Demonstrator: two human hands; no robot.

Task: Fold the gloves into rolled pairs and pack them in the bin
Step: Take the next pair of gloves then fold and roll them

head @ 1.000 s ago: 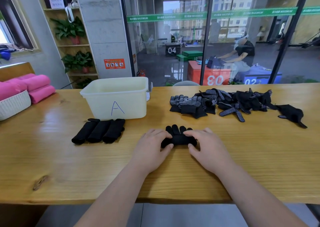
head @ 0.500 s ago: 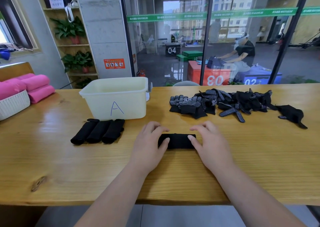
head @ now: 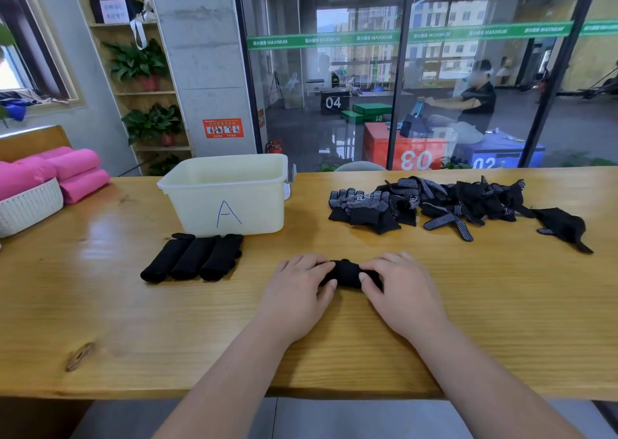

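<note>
A black glove roll (head: 346, 273) lies on the wooden table in front of me. My left hand (head: 297, 288) grips its left end with curled fingers, and my right hand (head: 401, 288) grips its right end the same way. Three finished black rolls (head: 192, 261) lie side by side in front of the cream bin (head: 227, 198) marked "A". A heap of loose black dotted gloves (head: 444, 204) spreads over the far right of the table.
A white basket (head: 28, 206) with pink rolled towels (head: 63, 171) stands at the far left. One stray glove (head: 563, 226) lies right of the heap. A glass wall runs behind the table's far edge.
The glove fingers that stuck out a second ago have been rolled in. The roll went flat and long, and is now bunched tighter between my hands.
</note>
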